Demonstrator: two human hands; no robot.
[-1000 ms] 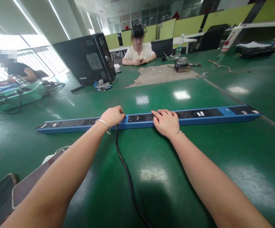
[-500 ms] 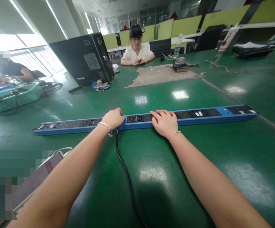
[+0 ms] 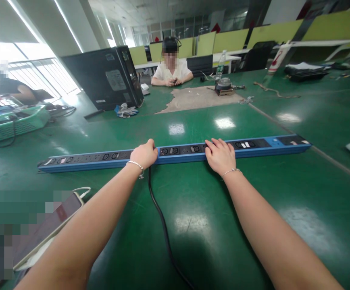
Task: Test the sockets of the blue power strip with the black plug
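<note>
On the green table [image 3: 211, 193], the blue socket strip [image 3: 179, 152] seems steadied by the loosely spread right hand [image 3: 221, 156], while the curled left hand [image 3: 144, 154], its grip unclear, apparently works on it, next needing firm support.

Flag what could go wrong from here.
The black cable runs from beside the left hand out of view; a snag could tug the blue power strip.
The phone lies close to the left forearm; a sweep of that arm might knock it.
</note>
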